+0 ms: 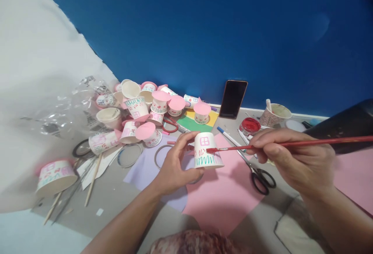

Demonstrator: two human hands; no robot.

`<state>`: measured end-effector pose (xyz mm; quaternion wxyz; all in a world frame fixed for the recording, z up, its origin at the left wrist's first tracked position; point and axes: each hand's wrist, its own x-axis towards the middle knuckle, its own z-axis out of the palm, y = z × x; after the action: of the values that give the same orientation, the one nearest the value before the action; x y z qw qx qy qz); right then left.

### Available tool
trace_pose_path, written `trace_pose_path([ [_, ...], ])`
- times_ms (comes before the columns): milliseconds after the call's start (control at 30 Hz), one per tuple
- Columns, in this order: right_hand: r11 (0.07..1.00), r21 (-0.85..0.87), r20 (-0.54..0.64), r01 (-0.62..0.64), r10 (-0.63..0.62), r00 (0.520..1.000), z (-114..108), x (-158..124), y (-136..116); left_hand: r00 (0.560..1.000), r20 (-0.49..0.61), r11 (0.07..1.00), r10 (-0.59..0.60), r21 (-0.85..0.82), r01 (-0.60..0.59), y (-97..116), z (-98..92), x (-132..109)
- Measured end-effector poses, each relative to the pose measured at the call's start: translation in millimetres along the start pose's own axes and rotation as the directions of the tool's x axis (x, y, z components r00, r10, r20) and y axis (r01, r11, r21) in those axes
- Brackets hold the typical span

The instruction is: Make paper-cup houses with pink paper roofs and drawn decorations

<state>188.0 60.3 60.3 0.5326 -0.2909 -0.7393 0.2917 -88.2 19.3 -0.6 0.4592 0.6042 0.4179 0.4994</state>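
Note:
Held upside down in my left hand [177,160] is a white paper cup [206,139], my fingers closed around its left side. A pink window, small red marks and a green zigzag line decorate the cup's side. My right hand [294,157] is closed on a long red paintbrush [287,144]. The brush's red-coated tip is at the cup's side, just below the window, among the red marks. Behind my right hand stands an open jar of red paint [250,126]. Pink paper [221,203] lies beneath the cup.
Several decorated cups with pink paper tops crowd the back left, beside a clear plastic bag [70,106]. A phone [233,98] leans against the blue wall. Scissors [262,180] and a blue marker [229,135] lie right of centre. Another cup [274,115] stands at the back right.

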Motion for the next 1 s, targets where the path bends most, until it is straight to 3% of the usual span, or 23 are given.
trace_pose_path([
  [133, 1.0, -0.011, 0.021, 0.003, -0.003, 1.0, 1.0, 1.9, -0.6, 1.0, 0.004, 1.0, 0.01, -0.024, -0.01, -2.0, 0.8, -0.6],
  [333, 0.999, -0.042, -0.065, -0.023, 0.02, 0.998, -1.7, 0.8, -3.1, 1.0, 0.005, 0.999, 0.03, -0.031, -0.03, -3.3, 1.2, 0.3],
  [633, 0.997, -0.072, -0.032, 0.007, -0.01, 0.999, -1.8, 3.0, -3.0, 0.999, 0.021, 0.999, 0.036, -0.028, -0.035, -2.2, 0.0, -0.9],
  [867, 0.999, -0.016, -0.082, -0.032, 0.031, 0.996, -2.2, 2.0, -4.7, 0.999, 0.031, 0.999, 0.044, -0.013, -0.044, 0.1, 0.5, 0.4],
  [1000, 0.999, -0.029, -0.027, -0.03, 0.029, 0.999, -2.1, 1.8, -4.5, 0.998, 0.034, 0.997, 0.054, 0.057, -0.055, 0.5, -0.2, -0.4],
])
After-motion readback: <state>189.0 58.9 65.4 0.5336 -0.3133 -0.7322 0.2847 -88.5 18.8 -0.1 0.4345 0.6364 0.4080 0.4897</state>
